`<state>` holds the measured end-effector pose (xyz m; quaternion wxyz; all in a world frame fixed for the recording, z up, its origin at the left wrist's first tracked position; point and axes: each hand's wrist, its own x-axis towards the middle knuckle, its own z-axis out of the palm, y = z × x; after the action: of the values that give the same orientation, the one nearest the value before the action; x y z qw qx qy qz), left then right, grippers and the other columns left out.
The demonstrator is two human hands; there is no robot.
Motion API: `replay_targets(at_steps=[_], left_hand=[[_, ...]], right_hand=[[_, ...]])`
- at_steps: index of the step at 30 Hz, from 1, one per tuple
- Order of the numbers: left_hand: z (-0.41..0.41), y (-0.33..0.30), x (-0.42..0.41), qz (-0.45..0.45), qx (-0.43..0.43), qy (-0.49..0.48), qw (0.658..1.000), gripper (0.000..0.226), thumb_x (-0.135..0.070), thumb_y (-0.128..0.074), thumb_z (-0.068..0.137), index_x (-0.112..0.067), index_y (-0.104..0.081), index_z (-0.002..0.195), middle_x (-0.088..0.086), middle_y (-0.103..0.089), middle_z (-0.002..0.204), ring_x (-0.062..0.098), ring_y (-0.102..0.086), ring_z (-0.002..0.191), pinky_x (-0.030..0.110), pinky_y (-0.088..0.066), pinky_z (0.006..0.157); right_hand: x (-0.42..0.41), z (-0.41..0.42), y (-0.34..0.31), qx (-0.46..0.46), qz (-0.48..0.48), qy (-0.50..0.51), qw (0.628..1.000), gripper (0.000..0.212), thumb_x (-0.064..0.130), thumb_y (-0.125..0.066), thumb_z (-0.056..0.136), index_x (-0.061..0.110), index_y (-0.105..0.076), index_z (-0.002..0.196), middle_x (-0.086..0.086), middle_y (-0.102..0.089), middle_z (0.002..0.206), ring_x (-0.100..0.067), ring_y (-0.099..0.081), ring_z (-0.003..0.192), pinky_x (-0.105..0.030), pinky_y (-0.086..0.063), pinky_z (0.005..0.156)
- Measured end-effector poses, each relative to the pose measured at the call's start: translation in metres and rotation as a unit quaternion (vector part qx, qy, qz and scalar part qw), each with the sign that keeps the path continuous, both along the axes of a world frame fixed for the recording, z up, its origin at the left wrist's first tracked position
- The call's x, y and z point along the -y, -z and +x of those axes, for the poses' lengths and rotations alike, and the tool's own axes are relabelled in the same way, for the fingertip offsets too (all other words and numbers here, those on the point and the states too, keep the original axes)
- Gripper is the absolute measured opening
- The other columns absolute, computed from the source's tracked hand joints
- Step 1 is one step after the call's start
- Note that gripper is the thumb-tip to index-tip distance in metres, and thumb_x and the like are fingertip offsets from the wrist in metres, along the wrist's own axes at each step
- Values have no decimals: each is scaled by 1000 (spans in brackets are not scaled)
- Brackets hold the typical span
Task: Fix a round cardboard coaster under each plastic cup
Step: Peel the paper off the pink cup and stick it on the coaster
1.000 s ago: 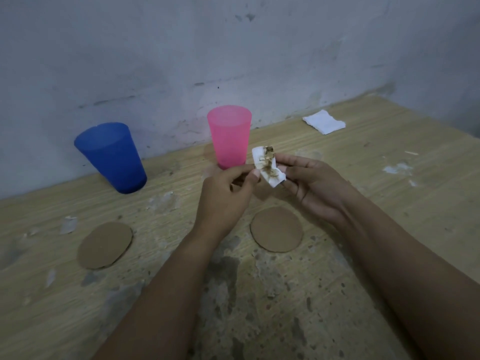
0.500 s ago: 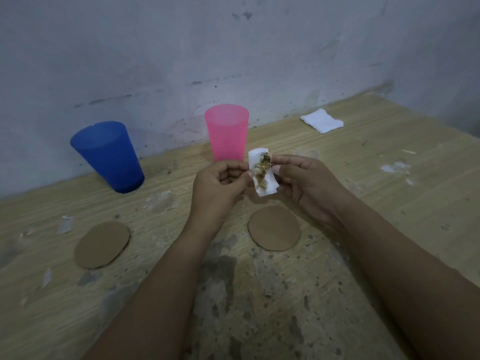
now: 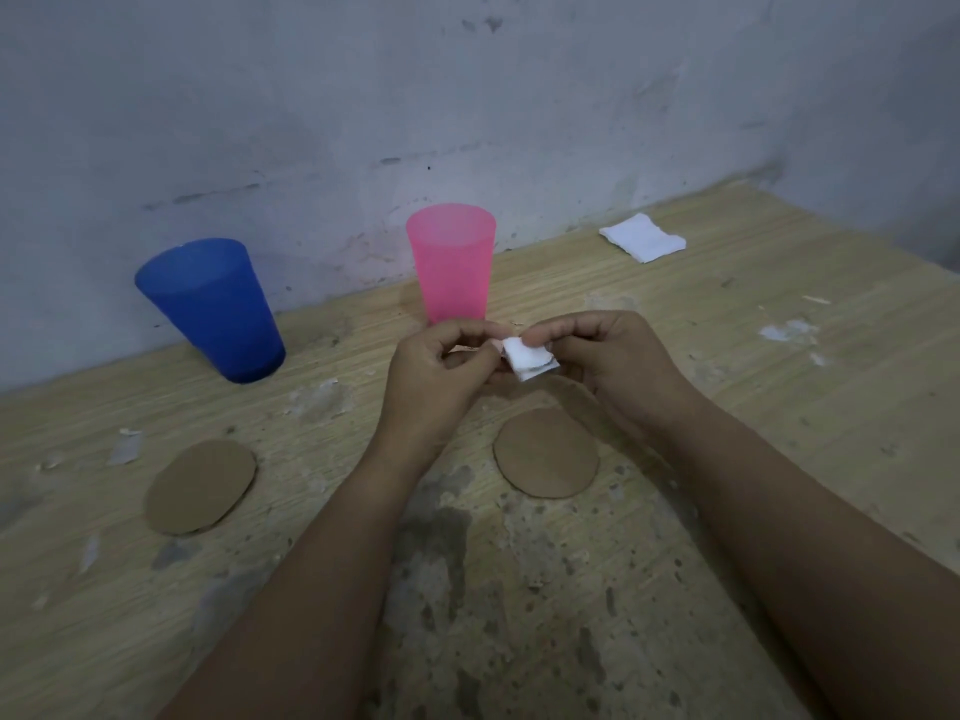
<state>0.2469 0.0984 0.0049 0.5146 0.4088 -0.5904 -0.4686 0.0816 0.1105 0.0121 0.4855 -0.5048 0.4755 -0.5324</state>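
A blue plastic cup (image 3: 213, 309) stands upright near the wall at the left. A pink plastic cup (image 3: 452, 259) stands upright at the middle back. Two round cardboard coasters lie flat on the table: the left coaster (image 3: 201, 485) in front of the blue cup, the right coaster (image 3: 545, 453) below my hands. My left hand (image 3: 436, 376) and my right hand (image 3: 608, 356) meet above the right coaster and together pinch a small white folded piece (image 3: 527, 358), its white side facing me.
A second white folded piece (image 3: 642, 237) lies at the back right of the worn wooden table (image 3: 779, 407), near the wall. Small white scraps (image 3: 787, 332) are scattered on the right and left of the tabletop. The grey wall (image 3: 467, 96) runs close behind the cups.
The white piece showed a brown smeared face before; now it is turned or folded so only white shows. Both hands have dropped slightly toward the right coaster.
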Motion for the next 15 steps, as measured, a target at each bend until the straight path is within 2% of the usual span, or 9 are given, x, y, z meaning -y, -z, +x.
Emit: replay_targets(at_steps=[3, 5, 7, 9, 12, 14, 15], left_hand=[[-1, 0, -1, -6, 17, -17, 1000, 9, -11, -73, 80, -12, -73, 89, 5, -74, 82, 16, -69, 73, 26, -55, 67], [-1, 1, -1, -8, 24, -34, 999, 13, -8, -76, 77, -15, -73, 87, 4, -72, 75, 16, -66, 67, 25, -53, 61], [-1, 2, 0, -19, 25, -41, 999, 17, -5, -76, 75, -19, -71, 83, 0, -68, 71, 10, -63, 63, 21, -50, 57], [-2, 2, 0, -32, 26, -43, 998, 19, -4, -76, 75, -19, -70, 83, -1, -67, 72, 6, -62, 63, 18, -49, 57], [-3, 4, 0, -46, 32, -41, 998, 21, -4, -75, 76, -17, -68, 91, 4, -68, 81, 7, -64, 71, 19, -52, 65], [-4, 8, 2, -62, 73, -35, 995, 23, -8, -74, 78, -20, -68, 97, 1, -69, 88, 7, -66, 80, 21, -54, 75], [-4, 10, 3, -75, 114, -23, 990, 25, -9, -72, 80, -21, -68, 100, -4, -69, 92, 5, -66, 85, 19, -53, 80]], right_hand=[[-1, 4, -2, 29, 15, 3, 999, 27, -10, -47, 85, 4, -70, 80, -17, -69, 88, -26, -67, 84, -38, -54, 84], [-1, 5, -3, 35, 11, -11, 999, 19, -6, -55, 84, 7, -67, 90, -15, -68, 91, -23, -66, 82, -34, -55, 80], [0, 4, 1, 50, 19, -36, 998, 28, -3, -65, 78, 11, -62, 103, -12, -69, 94, -21, -67, 82, -28, -56, 75], [0, 4, 4, 63, 37, -43, 996, 36, -5, -67, 75, 8, -61, 107, -12, -71, 93, -22, -69, 81, -28, -57, 75], [-1, 5, 1, 57, 42, -17, 997, 23, -10, -64, 77, 1, -68, 97, -15, -73, 86, -23, -69, 77, -28, -59, 72], [0, -4, -4, 14, 19, 37, 999, 21, -8, -65, 78, 9, -71, 86, -10, -73, 80, -22, -69, 76, -29, -59, 72], [1, -11, -7, -37, -4, 75, 996, 22, -7, -65, 78, 14, -72, 83, -7, -73, 78, -20, -69, 76, -27, -58, 72]])
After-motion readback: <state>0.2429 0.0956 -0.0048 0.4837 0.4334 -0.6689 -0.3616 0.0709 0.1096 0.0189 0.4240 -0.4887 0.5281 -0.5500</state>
